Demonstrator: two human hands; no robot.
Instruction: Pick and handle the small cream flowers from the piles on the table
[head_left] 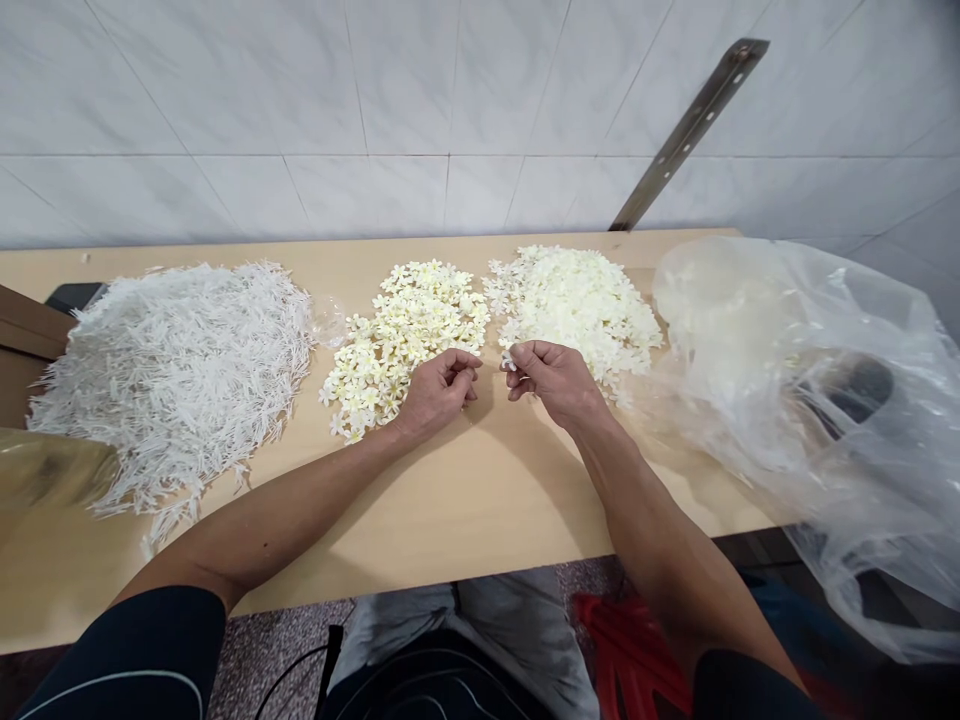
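My left hand (442,390) is closed in a pinch at the near right edge of a heap of small artificial flowers with yellow centres (409,335). Whatever its fingertips hold, if anything, is too small to make out. A short gap away, my right hand (551,380) pinches a small white flower (508,358) between thumb and fingers. Just behind that hand lies a heap of paler, cream-white flowers (577,300). A big pile of thin white strands (202,350) spreads over the left part of the table.
The wooden table (465,510) stands against a tiled wall (397,190), where a slotted metal bar (686,135) leans. A large clear plastic bag (817,400) hangs over the right edge. Brown cardboard (26,340) stands at far left; a red stool (634,650) is below.
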